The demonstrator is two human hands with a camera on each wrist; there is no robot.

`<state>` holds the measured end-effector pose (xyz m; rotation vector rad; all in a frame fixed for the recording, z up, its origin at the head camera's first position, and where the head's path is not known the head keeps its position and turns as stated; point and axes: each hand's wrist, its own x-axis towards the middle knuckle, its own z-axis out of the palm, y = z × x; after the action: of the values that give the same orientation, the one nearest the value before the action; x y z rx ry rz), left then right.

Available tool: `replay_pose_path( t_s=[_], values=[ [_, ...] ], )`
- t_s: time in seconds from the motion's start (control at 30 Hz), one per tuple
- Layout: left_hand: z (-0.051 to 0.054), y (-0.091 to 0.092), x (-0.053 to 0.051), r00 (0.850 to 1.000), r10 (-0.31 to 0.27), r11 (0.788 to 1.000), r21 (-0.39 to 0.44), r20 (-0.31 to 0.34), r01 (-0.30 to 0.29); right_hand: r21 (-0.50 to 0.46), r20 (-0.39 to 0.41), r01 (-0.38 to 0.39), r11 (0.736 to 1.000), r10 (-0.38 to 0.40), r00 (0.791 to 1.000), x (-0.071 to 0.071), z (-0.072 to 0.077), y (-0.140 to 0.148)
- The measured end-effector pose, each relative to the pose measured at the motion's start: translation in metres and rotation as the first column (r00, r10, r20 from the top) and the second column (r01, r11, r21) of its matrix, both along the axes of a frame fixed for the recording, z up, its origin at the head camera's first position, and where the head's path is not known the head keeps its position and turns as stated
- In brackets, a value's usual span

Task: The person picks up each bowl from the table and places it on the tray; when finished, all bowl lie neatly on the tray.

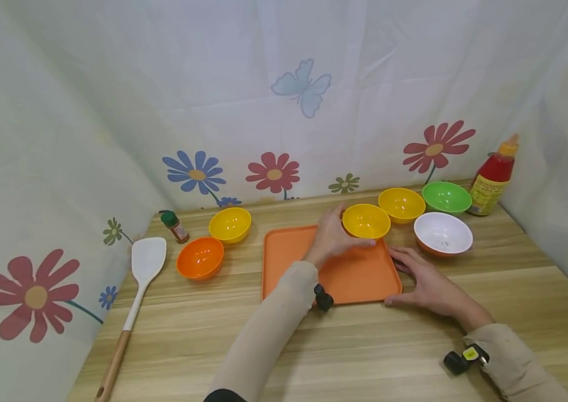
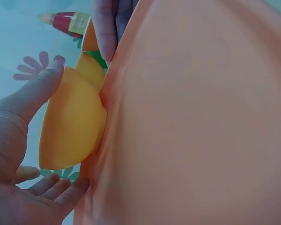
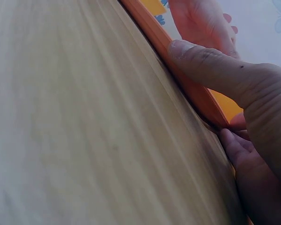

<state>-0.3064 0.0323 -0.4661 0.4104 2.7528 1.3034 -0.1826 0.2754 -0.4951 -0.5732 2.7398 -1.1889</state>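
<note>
A yellow bowl (image 1: 366,221) stands at the back right corner of the orange tray (image 1: 359,279). My left hand (image 1: 331,237) is around the bowl's left side, its thumb along the front. In the left wrist view the thumb touches the bowl (image 2: 72,122), and the other spread fingers (image 2: 70,194) lie below it, near the tray's edge. My right hand (image 1: 429,285) holds the tray's front right corner, fingers at the right edge and thumb at the front. In the right wrist view the thumb lies over the tray's rim (image 3: 154,35); the other fingers are partly hidden.
Behind and right are another yellow bowl (image 1: 401,204), a green bowl (image 1: 447,197), a white-lined bowl (image 1: 443,233) and a red sauce bottle (image 1: 491,181). To the left are a yellow bowl (image 1: 230,225), an orange bowl (image 1: 200,258), a green-capped jar (image 1: 175,226) and a white spatula (image 1: 148,258).
</note>
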Motion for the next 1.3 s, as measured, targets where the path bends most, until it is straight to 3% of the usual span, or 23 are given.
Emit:
replay_pose_path(
  t_s=[0.3, 0.47, 0.8, 1.03, 1.3],
  values=[
    [0.013, -0.004, 0.005, 1.0, 0.002, 0.999, 0.044, -0.02, -0.001, 0.007, -0.004, 0.0, 1.0, 0.0, 1.0, -0.002, -0.002, 0.001],
    [0.025, -0.01, 0.009, 0.997, -0.005, 0.999, 0.054, -0.071, 0.009, 0.019, 0.002, 0.005, 1.0, -0.005, 1.0, -0.002, -0.003, 0.001],
    [0.054, -0.026, 0.021, 0.992, -0.018, 0.986, 0.162, -0.126, 0.038, 0.021, -0.012, 0.005, 1.0, -0.005, 1.0, -0.003, -0.004, 0.0],
    [0.072, -0.041, 0.028, 0.981, -0.033, 0.975, 0.208, -0.19, 0.074, 0.018, 0.004, 0.008, 1.0, -0.008, 1.0, -0.004, -0.004, 0.001],
    [0.084, -0.061, 0.042, 0.963, -0.028, 0.957, 0.272, -0.269, 0.104, 0.014, 0.028, 0.014, 1.0, -0.014, 1.0, -0.003, -0.003, 0.0]
  ],
)
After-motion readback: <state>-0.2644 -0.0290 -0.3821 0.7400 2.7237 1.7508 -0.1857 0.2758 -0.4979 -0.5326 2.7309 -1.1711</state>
